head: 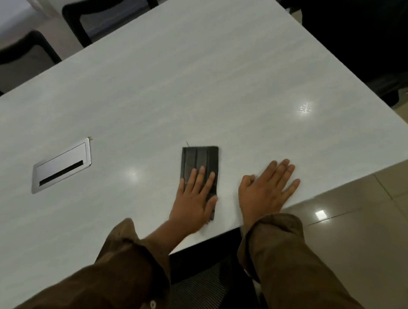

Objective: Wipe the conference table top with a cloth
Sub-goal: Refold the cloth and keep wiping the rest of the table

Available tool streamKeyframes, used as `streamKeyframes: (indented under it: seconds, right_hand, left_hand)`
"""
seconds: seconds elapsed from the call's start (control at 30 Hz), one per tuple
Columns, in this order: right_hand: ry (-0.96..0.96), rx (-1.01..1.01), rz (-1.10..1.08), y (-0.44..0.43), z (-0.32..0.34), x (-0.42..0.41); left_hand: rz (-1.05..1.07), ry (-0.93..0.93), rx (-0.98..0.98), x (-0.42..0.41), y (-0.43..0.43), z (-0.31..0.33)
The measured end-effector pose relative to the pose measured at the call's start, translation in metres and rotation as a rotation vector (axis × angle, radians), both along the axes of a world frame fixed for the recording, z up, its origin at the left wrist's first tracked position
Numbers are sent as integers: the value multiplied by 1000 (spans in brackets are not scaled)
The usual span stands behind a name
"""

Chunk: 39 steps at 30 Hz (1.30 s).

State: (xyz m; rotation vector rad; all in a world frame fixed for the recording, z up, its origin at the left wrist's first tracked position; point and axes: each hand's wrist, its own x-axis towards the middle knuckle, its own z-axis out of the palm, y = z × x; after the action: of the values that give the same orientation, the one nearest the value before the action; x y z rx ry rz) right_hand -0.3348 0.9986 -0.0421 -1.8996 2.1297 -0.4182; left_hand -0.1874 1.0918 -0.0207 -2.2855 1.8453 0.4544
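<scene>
Head view showed the folded dark cloth [198, 162] lying flat on the table top [203, 82]. Its near half sat under the left hand [193, 199] and its far half projected beyond the fingertips.

1. Left hand: fingers straight and spread, palm pressed down on the cloth. Nothing was gripped or pinched.
2. Right hand [266, 191]: released, laid flat on bare table just to the right of the cloth and apart from it, close to the near table edge.
3. Metal cable hatch [62, 166]: set flush into the surface, well to the left of the left hand.
4. Chairs [106, 14]: ranged along the far side, beyond both hands. Another mesh chair [201, 275] stood under the near edge between the forearms.

Probable faults from this position:

- Slippage. The cloth was held by downward pressure only, so a fast stroke could have let the palm slide over it and leave it behind.
- Unfolding. A pull toward the body could have dragged the free far half and opened the fold.
- Snagging. A leftward sweep could have caught a loose thread on the hatch rim.
- Smearing. The bare right palm could have marked the glossy surface.
- Overshoot. A rightward stroke could have carried the cloth off the near edge.
</scene>
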Motion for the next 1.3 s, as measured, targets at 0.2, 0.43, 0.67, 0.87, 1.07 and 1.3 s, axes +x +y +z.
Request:
streamKeyframes:
  seconds: [0.2,0.43,0.67,0.87,1.07,1.3]
  right_hand:
    - [15,56,161,5,0,-13]
    - [81,23,307,8,-9,-35]
    - [78,92,238,12,3,-13]
    - [11,-27,212,55,-6,20]
    - [-3,-72,27,65,-8,55]
    - [88,-162,-39,67,-20,67]
  left_hand:
    - [-124,-4,64,32,80,15]
    - [377,34,92,8,18,17]
    - [-76,22,52,-24,58,11]
    - [-43,0,-44,67,107,0]
    - [231,4,-67,65,74,-6]
    - [-441,4,-174,212,97,-13]
